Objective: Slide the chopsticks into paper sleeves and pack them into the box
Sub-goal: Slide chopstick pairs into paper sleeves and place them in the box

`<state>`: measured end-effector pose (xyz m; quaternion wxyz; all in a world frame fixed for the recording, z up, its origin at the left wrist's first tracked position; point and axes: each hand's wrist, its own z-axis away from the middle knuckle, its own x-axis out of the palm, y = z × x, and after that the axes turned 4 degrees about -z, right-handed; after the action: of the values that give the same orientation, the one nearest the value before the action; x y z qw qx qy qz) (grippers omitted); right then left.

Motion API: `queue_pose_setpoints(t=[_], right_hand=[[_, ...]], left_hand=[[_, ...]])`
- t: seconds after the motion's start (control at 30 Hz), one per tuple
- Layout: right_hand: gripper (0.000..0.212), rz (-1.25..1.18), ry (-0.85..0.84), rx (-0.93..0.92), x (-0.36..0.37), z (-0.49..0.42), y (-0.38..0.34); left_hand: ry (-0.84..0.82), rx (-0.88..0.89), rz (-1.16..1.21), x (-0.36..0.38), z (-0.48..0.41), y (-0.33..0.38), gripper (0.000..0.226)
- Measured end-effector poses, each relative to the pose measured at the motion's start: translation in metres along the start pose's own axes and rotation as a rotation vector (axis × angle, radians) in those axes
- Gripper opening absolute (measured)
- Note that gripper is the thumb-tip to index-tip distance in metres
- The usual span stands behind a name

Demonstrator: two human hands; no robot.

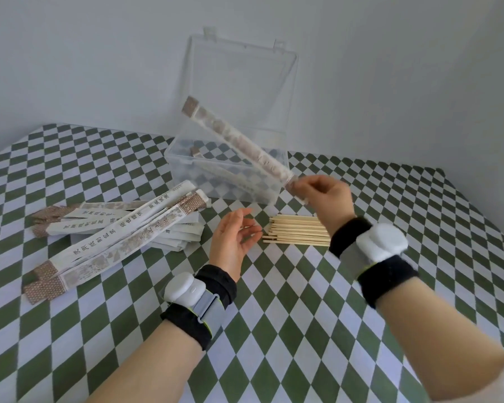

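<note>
My right hand (326, 199) pinches the near end of a sleeved chopstick pair (236, 138), which slants up and left above the clear plastic box (186, 170). The box stands open, its lid upright against the wall, and at least one sleeved pair (197, 151) lies inside. My left hand (233, 242) hovers with relaxed fingers, holding nothing, just left of a pile of bare wooden chopsticks (297, 231). A heap of printed paper sleeves (114, 234) lies to the left on the table.
The table carries a green and white diamond-patterned cloth (274, 315). A pale wall rises right behind the box. Both wrists wear black bands with white devices.
</note>
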<state>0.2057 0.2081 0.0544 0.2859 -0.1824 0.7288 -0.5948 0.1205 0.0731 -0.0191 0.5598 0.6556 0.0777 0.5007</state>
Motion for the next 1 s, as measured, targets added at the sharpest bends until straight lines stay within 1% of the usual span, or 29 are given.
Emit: queue_pose_setpoints(t=[0.07,0.13,0.33,0.47,0.57,0.67,0.73,0.77,0.87,1.0], right_hand=[[0.006,0.13,0.055,-0.064,-0.002,-0.026,-0.015],[0.005,0.3,0.054,-0.08,0.002,-0.053,-0.023],[0.006,0.727,-0.124,-0.045,0.034,-0.099,-0.026],[0.004,0.936,-0.129,-0.024,0.048,-0.112,-0.023],[0.014,1.066,-0.187,-0.057,0.057,-0.118,-0.022],[0.033,1.239,-0.251,-0.051,0.064,-0.115,-0.028],[0.046,1.27,-0.27,-0.025,0.068,-0.109,-0.033],[0.048,1.259,-0.275,-0.032,0.069,-0.105,-0.035],[0.055,1.193,-0.287,-0.18,0.072,-0.102,-0.028],[0.068,1.059,-0.238,-0.215,0.072,-0.099,-0.018]], left_hand=[[0.019,-0.021,0.041,0.0,0.0,-0.001,0.02],[0.025,-0.035,0.068,-0.001,0.0,-0.003,0.02],[0.051,-0.058,0.137,-0.003,-0.003,-0.001,0.016],[0.058,-0.071,0.131,-0.004,-0.004,-0.001,0.015],[0.059,-0.068,0.12,-0.005,-0.005,0.001,0.015],[0.066,-0.07,0.121,-0.006,-0.006,0.001,0.014],[0.072,-0.073,0.12,-0.007,-0.008,0.001,0.014],[0.075,-0.075,0.118,-0.007,-0.008,0.001,0.014],[0.077,-0.073,0.127,-0.009,-0.009,0.0,0.015],[0.089,-0.073,0.146,-0.012,-0.011,0.0,0.017]])
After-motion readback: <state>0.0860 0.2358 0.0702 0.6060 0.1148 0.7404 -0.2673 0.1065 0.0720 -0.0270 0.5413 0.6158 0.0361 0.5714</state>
